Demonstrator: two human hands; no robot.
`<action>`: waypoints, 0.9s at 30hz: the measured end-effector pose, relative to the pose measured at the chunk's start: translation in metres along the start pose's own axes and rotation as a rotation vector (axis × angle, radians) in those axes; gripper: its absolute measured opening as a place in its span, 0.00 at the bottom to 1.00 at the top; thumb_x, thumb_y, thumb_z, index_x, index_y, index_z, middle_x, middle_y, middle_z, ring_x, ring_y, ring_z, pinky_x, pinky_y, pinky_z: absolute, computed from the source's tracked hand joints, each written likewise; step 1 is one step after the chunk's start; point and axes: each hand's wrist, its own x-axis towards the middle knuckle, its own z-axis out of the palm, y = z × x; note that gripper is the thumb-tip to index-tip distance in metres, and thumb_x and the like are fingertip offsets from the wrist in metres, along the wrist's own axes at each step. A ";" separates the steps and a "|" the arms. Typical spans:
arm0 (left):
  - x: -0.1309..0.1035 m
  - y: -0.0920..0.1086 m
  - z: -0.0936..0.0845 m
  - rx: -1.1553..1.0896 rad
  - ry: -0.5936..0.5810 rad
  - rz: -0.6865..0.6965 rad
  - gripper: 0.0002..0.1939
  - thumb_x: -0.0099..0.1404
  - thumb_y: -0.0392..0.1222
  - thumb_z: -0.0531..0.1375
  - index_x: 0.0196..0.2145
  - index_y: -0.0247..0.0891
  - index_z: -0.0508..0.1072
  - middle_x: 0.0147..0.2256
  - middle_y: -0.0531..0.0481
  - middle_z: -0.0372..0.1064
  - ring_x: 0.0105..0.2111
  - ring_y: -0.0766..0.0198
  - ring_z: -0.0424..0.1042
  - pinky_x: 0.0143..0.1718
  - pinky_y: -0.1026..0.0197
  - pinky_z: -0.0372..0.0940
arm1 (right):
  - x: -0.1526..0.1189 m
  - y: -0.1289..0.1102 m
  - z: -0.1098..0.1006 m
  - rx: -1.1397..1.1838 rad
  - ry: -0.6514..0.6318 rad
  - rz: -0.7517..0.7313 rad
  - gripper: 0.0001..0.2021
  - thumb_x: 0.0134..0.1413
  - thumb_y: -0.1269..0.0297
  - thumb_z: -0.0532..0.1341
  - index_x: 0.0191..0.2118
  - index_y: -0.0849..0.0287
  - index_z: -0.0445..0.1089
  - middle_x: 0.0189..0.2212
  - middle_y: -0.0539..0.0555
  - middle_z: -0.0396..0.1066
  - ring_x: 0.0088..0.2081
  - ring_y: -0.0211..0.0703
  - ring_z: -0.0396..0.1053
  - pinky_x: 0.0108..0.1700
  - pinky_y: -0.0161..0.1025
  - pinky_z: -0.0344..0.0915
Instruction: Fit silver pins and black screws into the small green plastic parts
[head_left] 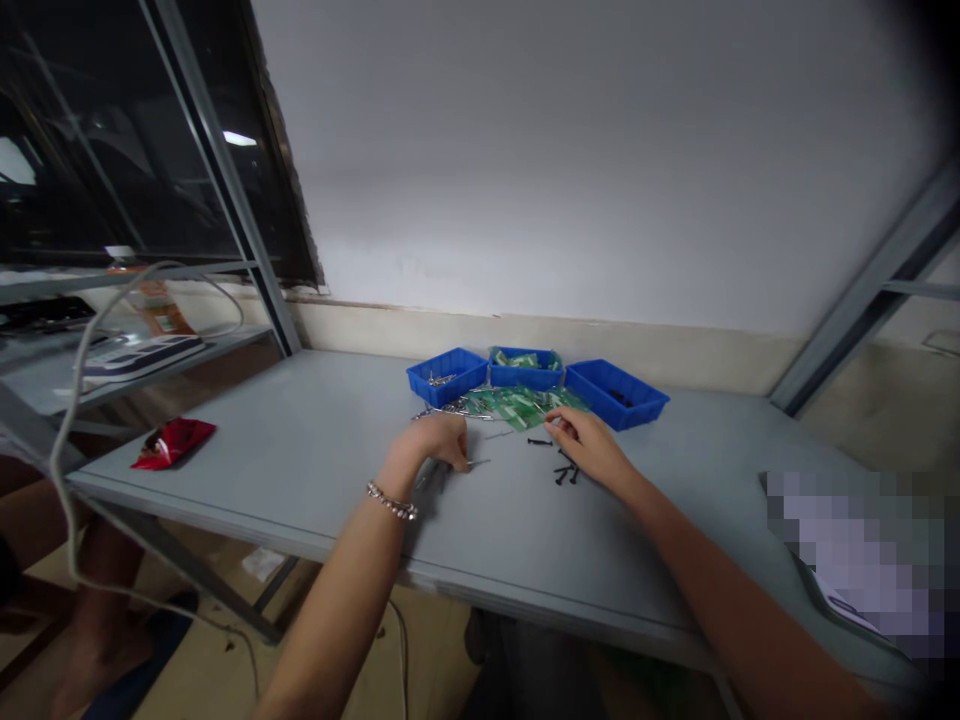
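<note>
Scattering toward the front edge of the desk (300, 455) could be caused if the black screws (539, 442), loose mid-desk, were brushed by the right hand (590, 443), whose grip cannot be told, while a thin metal piece (480, 462) is pinched there by the left hand (439, 438).

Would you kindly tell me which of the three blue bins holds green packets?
The middle blue bin: green packets show inside it, whereas the left bin holds silvery pieces and the right bin dark pieces.

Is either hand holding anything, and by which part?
The left hand appears to pinch a thin silver piece by one end; whether the right hand holds anything cannot be told.
</note>
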 end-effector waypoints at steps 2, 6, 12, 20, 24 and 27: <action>0.002 -0.001 0.001 -0.016 0.027 0.017 0.04 0.43 0.39 0.63 0.21 0.37 0.75 0.22 0.50 0.71 0.22 0.64 0.66 0.22 0.66 0.55 | 0.000 0.000 0.000 0.003 0.006 -0.001 0.10 0.53 0.61 0.52 0.35 0.59 0.67 0.22 0.51 0.66 0.24 0.38 0.61 0.27 0.34 0.57; 0.008 -0.004 0.003 -0.085 0.116 0.046 0.03 0.47 0.37 0.60 0.22 0.36 0.74 0.24 0.49 0.72 0.24 0.64 0.67 0.23 0.66 0.55 | 0.000 0.000 0.000 0.004 0.007 0.009 0.10 0.53 0.62 0.52 0.35 0.60 0.67 0.23 0.51 0.66 0.24 0.37 0.61 0.27 0.34 0.57; 0.022 0.001 0.010 -0.174 0.479 0.211 0.07 0.56 0.39 0.57 0.29 0.34 0.73 0.28 0.47 0.72 0.27 0.64 0.67 0.29 0.65 0.58 | 0.000 -0.002 0.001 0.009 -0.007 0.023 0.09 0.52 0.63 0.53 0.35 0.60 0.67 0.22 0.50 0.65 0.24 0.37 0.61 0.28 0.34 0.57; 0.030 0.020 0.023 -0.294 0.535 0.332 0.08 0.58 0.42 0.57 0.29 0.34 0.73 0.26 0.48 0.71 0.24 0.66 0.66 0.29 0.65 0.58 | -0.001 -0.004 0.005 0.050 -0.006 -0.016 0.08 0.50 0.62 0.56 0.35 0.59 0.68 0.21 0.49 0.64 0.23 0.36 0.60 0.27 0.33 0.57; 0.030 0.026 0.028 -0.269 0.536 0.382 0.07 0.58 0.41 0.57 0.30 0.35 0.72 0.27 0.49 0.71 0.25 0.66 0.66 0.29 0.64 0.58 | -0.001 -0.006 0.007 0.085 0.003 -0.011 0.08 0.49 0.61 0.57 0.34 0.59 0.68 0.20 0.48 0.64 0.22 0.35 0.60 0.26 0.33 0.57; 0.029 0.029 0.029 -0.244 0.517 0.377 0.07 0.58 0.41 0.57 0.30 0.36 0.72 0.27 0.50 0.71 0.25 0.66 0.66 0.29 0.64 0.58 | 0.000 -0.007 0.007 0.102 0.015 -0.013 0.09 0.49 0.61 0.57 0.34 0.59 0.68 0.20 0.48 0.64 0.22 0.35 0.60 0.26 0.33 0.58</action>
